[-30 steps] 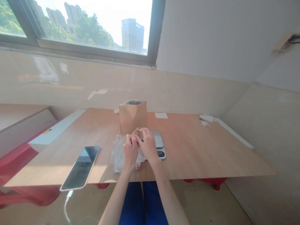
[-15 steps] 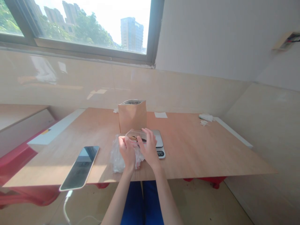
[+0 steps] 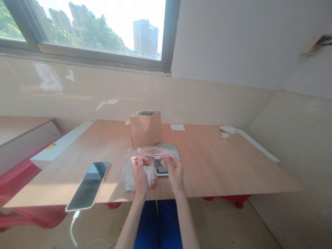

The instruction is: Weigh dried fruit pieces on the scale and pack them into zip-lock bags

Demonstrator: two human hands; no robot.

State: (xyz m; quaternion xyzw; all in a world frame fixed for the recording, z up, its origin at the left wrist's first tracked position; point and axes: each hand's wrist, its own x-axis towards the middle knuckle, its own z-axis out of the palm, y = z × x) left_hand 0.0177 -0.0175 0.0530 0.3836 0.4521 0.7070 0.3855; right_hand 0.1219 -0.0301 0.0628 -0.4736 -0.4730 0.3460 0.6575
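Between my hands, a clear plastic zip bag (image 3: pixel 156 157) with a red-edged seal hangs over the front of a digital kitchen scale (image 3: pixel 168 150). Something dark lies inside it, too blurred to name. My left hand (image 3: pixel 139 176) pinches the bag's left side, next to a crumpled clear plastic wrap (image 3: pixel 129 173) on the table. My right hand (image 3: pixel 175 174) holds the bag's right side. The bag partly hides the scale's platform, and its display shows below the bag.
A kraft paper pouch (image 3: pixel 145 130) stands behind the scale on a wooden table (image 3: pixel 212 166). A phone (image 3: pixel 88 185) with a white cable lies at the left. A paper slip (image 3: pixel 177 127) and tissue scraps (image 3: pixel 227 130) lie farther back.
My hands have moved apart, and the zip bag now spreads between them. The scale's display, covered before, now shows.
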